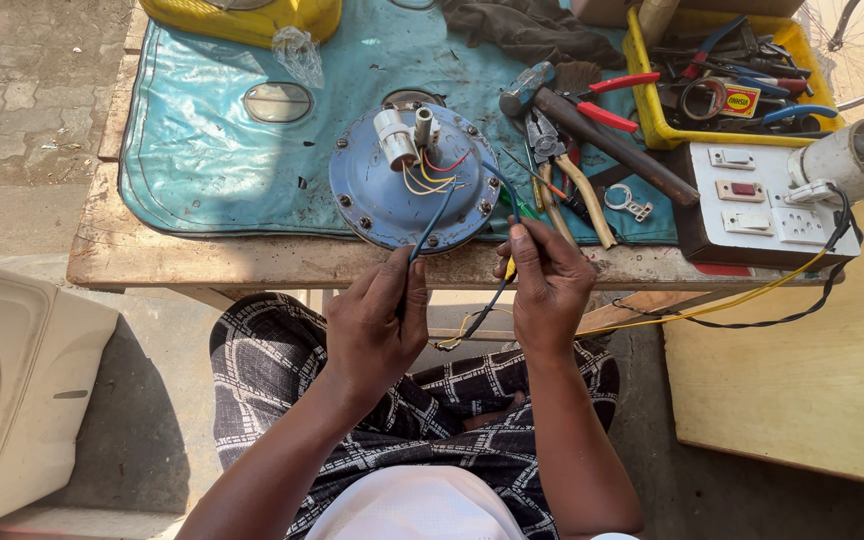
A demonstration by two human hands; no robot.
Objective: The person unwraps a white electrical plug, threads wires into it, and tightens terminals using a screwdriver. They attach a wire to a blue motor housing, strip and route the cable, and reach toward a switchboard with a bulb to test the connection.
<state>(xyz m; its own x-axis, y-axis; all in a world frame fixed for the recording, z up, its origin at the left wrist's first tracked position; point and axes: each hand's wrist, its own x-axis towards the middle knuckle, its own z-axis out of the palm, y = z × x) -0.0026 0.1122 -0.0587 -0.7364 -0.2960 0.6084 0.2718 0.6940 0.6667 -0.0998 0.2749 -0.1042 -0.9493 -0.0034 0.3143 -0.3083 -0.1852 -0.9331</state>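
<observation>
A round blue motor housing (382,195) lies on a teal mat on a wooden bench, with a white part and red, yellow and blue wires on top. My left hand (377,320) pinches a blue wire (436,222) that runs up to the housing. My right hand (549,285) pinches another dark wire (508,190) beside it, just in front of the bench edge. Both hands are over my lap, close together.
Pliers (564,170), a hammer (592,125) and a screwdriver lie right of the housing. A yellow tray (652,125) holds several tools. A white switch board (762,200) with yellow and black cords sits at the right. A yellow container (252,20) stands at the back.
</observation>
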